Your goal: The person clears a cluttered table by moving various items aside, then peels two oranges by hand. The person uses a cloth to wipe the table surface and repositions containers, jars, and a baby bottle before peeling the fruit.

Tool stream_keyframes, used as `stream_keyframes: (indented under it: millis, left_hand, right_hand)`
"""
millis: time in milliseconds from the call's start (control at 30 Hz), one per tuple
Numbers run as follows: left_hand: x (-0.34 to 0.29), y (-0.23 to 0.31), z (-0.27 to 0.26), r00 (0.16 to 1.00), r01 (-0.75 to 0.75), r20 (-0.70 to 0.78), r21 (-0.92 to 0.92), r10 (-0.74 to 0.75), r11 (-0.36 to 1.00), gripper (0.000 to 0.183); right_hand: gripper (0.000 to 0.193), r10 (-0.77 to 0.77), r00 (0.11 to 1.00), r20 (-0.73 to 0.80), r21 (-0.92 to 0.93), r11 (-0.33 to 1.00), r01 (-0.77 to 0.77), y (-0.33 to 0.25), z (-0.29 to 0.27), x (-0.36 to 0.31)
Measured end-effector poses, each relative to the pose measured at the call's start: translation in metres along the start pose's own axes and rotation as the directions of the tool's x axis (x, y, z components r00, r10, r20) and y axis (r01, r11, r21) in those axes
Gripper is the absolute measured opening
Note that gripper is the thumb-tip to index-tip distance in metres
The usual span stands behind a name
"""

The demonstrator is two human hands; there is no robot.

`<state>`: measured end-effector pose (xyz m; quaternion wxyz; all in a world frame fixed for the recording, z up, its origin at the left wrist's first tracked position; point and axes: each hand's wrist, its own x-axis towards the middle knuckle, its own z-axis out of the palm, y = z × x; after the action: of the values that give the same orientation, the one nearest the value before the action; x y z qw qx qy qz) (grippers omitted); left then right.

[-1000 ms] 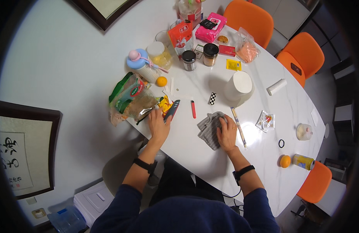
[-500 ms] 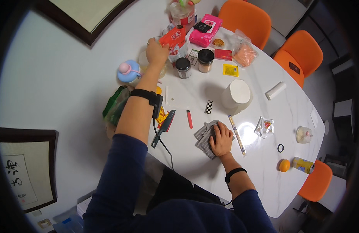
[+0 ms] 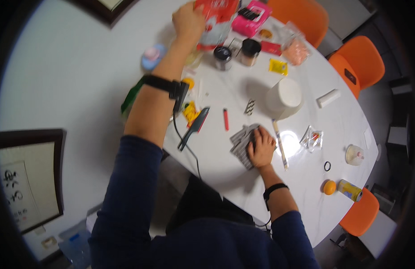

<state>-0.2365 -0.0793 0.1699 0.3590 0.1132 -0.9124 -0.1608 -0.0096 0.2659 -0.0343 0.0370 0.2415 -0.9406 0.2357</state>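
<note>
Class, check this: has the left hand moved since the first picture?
Yes: the left hand has moved forward, well past the dark-handled tool, which lies where it was, to the red pouch.

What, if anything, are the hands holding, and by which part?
The left hand holds the red pouch by its upper left edge; the right hand rests on the grey cloth.

Viewing remotely, I note a pale wall (image 3: 91, 85) bearing framed pictures (image 3: 30, 179), orange chairs (image 3: 362, 60) around a white table (image 3: 301, 201), and a bright reflection (image 3: 289, 142) on its top.
</note>
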Motion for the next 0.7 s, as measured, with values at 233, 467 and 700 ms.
stream_keyframes:
  millis: [233,467,700]
  left_hand:
    - [-0.006,0.028,-0.111,0.986,0.157,0.018,-0.389,-0.163,0.908,0.015]
    - [-0.096,0.012,-0.218,0.939,0.334,0.166,-0.222,-0.302,0.916,0.022]
    - [-0.21,-0.029,-0.239,0.829,0.537,0.314,-0.211,-0.463,0.817,0.021]
  right_hand:
    - [0.051,-0.047,0.998,-0.037,-0.02,0.999,0.046,0.001,0.004,-0.002]
    - [0.05,-0.066,0.997,-0.046,-0.031,0.997,0.065,-0.001,0.003,-0.002]
    - [0.05,-0.079,0.995,-0.065,-0.059,0.995,0.075,-0.005,0.005,-0.004]
